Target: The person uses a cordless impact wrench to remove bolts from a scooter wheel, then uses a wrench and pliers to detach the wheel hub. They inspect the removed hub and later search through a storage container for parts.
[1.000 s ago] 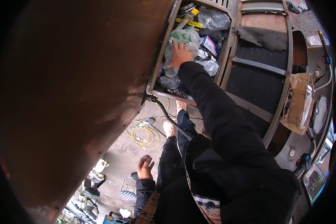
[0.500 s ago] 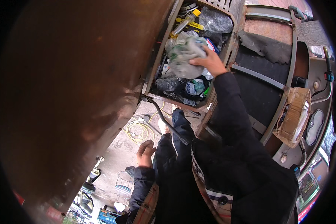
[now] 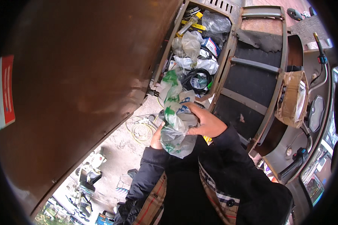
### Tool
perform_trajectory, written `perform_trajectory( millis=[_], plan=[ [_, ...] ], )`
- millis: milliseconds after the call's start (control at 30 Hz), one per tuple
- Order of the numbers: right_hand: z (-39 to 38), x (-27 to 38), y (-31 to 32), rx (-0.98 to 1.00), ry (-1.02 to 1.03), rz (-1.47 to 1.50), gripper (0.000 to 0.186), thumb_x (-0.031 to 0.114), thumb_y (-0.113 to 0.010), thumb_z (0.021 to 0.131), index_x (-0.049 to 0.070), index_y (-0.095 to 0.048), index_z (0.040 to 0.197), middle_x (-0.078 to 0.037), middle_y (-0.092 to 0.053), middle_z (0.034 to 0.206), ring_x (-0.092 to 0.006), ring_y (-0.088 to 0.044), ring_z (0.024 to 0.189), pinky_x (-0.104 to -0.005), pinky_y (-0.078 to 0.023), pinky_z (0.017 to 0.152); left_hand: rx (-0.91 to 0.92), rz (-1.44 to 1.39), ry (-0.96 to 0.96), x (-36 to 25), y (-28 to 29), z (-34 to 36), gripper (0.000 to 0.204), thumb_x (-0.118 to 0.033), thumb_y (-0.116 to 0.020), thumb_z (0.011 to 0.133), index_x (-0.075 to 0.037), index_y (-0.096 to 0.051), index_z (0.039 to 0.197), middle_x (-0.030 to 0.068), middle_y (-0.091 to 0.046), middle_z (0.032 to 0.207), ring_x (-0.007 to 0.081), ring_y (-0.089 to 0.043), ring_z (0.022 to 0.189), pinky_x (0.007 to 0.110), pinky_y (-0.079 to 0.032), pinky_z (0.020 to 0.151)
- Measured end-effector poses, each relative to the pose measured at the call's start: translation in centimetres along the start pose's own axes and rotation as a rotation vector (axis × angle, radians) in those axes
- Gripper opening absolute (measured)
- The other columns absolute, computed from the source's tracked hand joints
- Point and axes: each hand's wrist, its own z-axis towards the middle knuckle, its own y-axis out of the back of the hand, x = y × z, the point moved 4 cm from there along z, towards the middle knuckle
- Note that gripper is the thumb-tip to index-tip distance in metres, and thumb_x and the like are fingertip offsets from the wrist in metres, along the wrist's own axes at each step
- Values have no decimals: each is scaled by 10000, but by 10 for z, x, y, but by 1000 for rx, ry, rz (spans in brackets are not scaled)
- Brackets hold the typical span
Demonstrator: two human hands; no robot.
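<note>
A crumpled, see-through plastic bag (image 3: 178,129) with green and blue print hangs in front of my body, between my two hands. My right hand (image 3: 211,123) grips it from the right, thumb and fingers pressed into the plastic. At its left side my left hand (image 3: 156,139) holds the bag too, with most of the fingers hidden behind it. Whatever the bag contains cannot be made out. Its upper end reaches the near edge of an open metal box (image 3: 202,98) full of odds and ends.
Inside the box lie a coiled black cable (image 3: 207,77), bubble wrap (image 3: 216,23), other plastic bags (image 3: 191,45) and a yellow-capped tube (image 3: 189,24). A large brown panel (image 3: 75,75) rises on the left. At the right are a metal frame (image 3: 255,64), a cardboard box (image 3: 290,98) and handlebars (image 3: 294,165).
My right hand has brought the bag out of the box and toward my body. My left hand has come up to it. The bag now hangs longer and looser.
</note>
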Motion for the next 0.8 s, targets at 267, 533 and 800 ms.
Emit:
perform_trajectory(
  millis=[267, 533, 800],
  plan=[
    [-9, -55, -49, -90, -118, 593, 973, 81, -811, 758, -42, -283, 1566, -147, -449, 1524, -238, -436, 1411, -368, -346, 1177, 32, 442, -478, -10, -7, -22, 969, -42, -811, 875, 11, -184, 1612, 172, -594, 1350, 244, -610, 1204, 380, -479, 1077],
    [4, -84, 7, -520, 26, 798, 609, -35, -734, 829, -16, -543, 1406, -84, -656, 1305, -217, -642, 1188, -369, -532, 1002, 196, 632, -282, -33, -37, 20, 920, -265, -691, 987, -37, -107, 1659, 202, -357, 1616, 293, -325, 1510, 386, -262, 1226],
    [77, -48, 245, -955, 66, -585, 371, 72, -641, 817, 28, -734, 1174, -147, -751, 1144, -304, -718, 1035, -368, -546, 916, -119, 545, -214, -15, 8, 48, 857, -362, -673, 1001, -90, -187, 1652, 234, -348, 1630, 335, -355, 1498, 456, -347, 1178]
  ],
)
